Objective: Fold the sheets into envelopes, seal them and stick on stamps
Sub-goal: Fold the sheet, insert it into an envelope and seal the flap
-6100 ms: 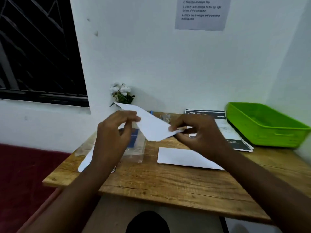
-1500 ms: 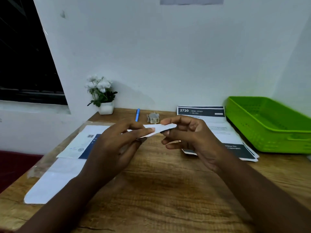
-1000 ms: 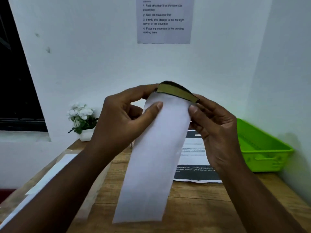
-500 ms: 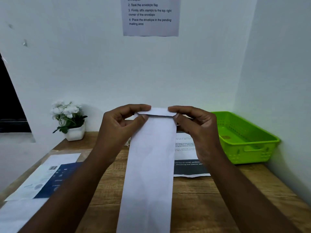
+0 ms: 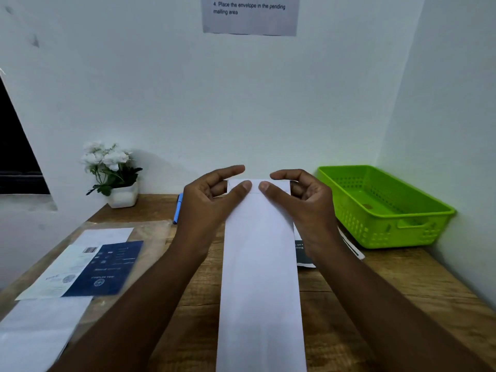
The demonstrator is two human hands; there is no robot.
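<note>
Envelope (image 5: 259, 264) hangs upright over the wooden desk (image 5: 375, 304), long and white, pinched at its top edge by my left hand (image 5: 212, 200) and right hand (image 5: 300, 202), thumbs pressing the folded flap flat. I judge sealing nearly finished; I see no stamp on it, and the green basket (image 5: 386, 208) awaits it

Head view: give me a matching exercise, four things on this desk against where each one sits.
Things:
1. white envelope
2. green basket
3. potted white flowers
4. blue pen

Places:
A. far left corner by the wall
B. right edge against the side wall
C. centre, pinched at its top by both hands
D. just behind the left hand

Pairs: 1-C, 2-B, 3-A, 4-D
</note>
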